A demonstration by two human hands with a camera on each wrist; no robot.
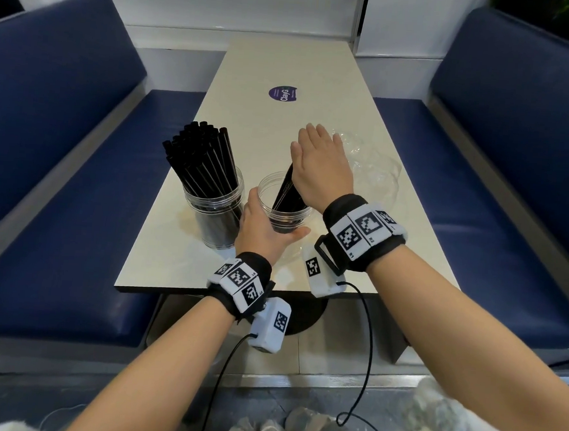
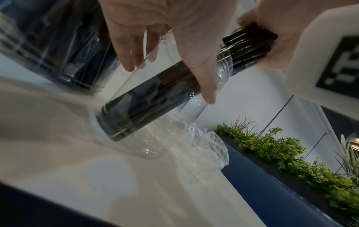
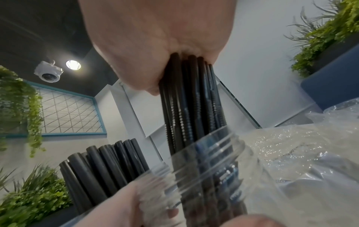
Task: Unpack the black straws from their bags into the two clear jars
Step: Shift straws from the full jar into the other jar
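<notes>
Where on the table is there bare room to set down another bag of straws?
Bare: far end of the table, beyond the purple sticker; also the near-left corner before the full jar. Crowded: mid-table, with both jars, both hands and the empty bag.

On the table [image 1: 320, 69], 2 jars stand side by side toward the near end. The left jar [image 1: 216, 217] holds a bundle of straws [image 1: 199, 155] that lean far-left out of its mouth. The right jar [image 1: 285, 212] stands just beside it, and a second bundle of straws [image 1: 286, 190] stands in it. The left hand [image 1: 262, 227] wraps the right jar's near-left wall, between the 2 jars. The right hand [image 1: 320, 167] sits over the right jar, gripping the top of that second bundle. An emptied bag [image 1: 371, 160] lies on the table right of and beyond the right jar. A round sticker [image 1: 283, 94] lies farther along the table. Benches [image 1: 61, 166] flank the table, left and right.
</notes>
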